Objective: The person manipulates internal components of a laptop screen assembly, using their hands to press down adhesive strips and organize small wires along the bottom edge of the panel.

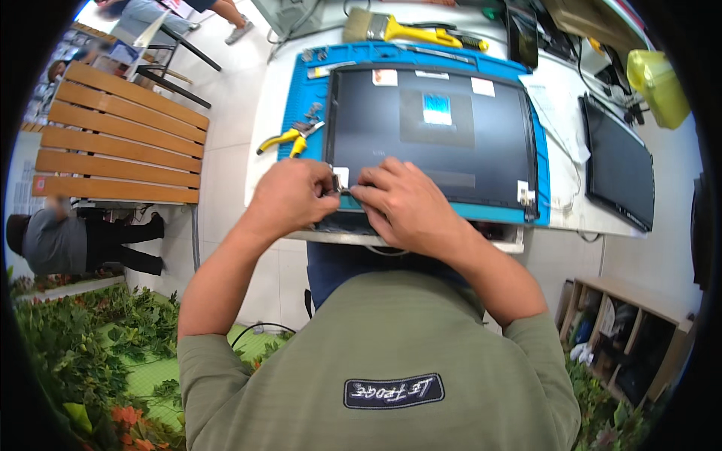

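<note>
Both hands are crowded round the near left corner of a dark, flat, rectangular screen panel (440, 158) with a few white stickers on it. The panel lies flat on a bright blue work mat (297, 98), which sits on a white desk (263, 120) close to its near edge.

The left hand (292, 194) is just off that corner on the left side, fingertips and thumb pinched round a small dark-and-silver piece (336, 182) — too tiny and covered to say what it is. The right hand (406, 199) comes over the panel's near edge, its fingers curled in and fingertips meeting the same corner; can't tell whether they're gripping anything or just steadying it. The rest of the panel stretches away from the hands, toward the mat's far and right edges.

On the mat's left edge, just beyond the left hand, there's a pair of yellow-handled pliers (293, 139). A flat brush with a yellow handle (376, 27) lies at the desk's far edge, past the mat — and a black flat-screen monitor (618, 161) is tilted at the desk's right edge.
</note>
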Motion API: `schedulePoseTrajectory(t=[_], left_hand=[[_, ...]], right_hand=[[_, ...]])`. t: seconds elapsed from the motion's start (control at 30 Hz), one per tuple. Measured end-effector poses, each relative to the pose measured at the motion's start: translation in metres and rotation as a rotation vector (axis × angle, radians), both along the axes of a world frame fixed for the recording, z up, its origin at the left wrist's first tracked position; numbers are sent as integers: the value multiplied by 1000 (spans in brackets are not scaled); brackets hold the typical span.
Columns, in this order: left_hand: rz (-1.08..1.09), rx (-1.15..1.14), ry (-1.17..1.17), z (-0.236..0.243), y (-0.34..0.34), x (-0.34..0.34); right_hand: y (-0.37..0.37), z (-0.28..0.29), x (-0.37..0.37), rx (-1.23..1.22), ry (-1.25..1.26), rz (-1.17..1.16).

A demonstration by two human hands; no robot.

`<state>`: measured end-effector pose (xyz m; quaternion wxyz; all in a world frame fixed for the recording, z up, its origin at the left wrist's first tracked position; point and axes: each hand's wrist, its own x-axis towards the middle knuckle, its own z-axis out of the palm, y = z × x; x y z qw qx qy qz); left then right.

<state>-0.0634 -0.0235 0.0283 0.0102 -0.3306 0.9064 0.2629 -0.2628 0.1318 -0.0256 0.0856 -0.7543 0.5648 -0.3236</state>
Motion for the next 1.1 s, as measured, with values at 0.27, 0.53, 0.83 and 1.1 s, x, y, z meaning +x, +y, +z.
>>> schedulePoseTrajectory(t=[0.27, 0.53, 0.83, 1.1], left_hand=[[-51, -99, 28, 6, 1, -6], [-116, -140, 57, -4, 1, 0], [-214, -68, -75, 3, -14, -8], [-159, 101, -278, 18, -31, -34]], right_hand=[[1, -2, -2, -47, -21, -50], [-24, 5, 0, 115, -110, -72], [-64, 32, -12, 449, -34, -4], [-79, 41, -24, 605, -71, 47]])
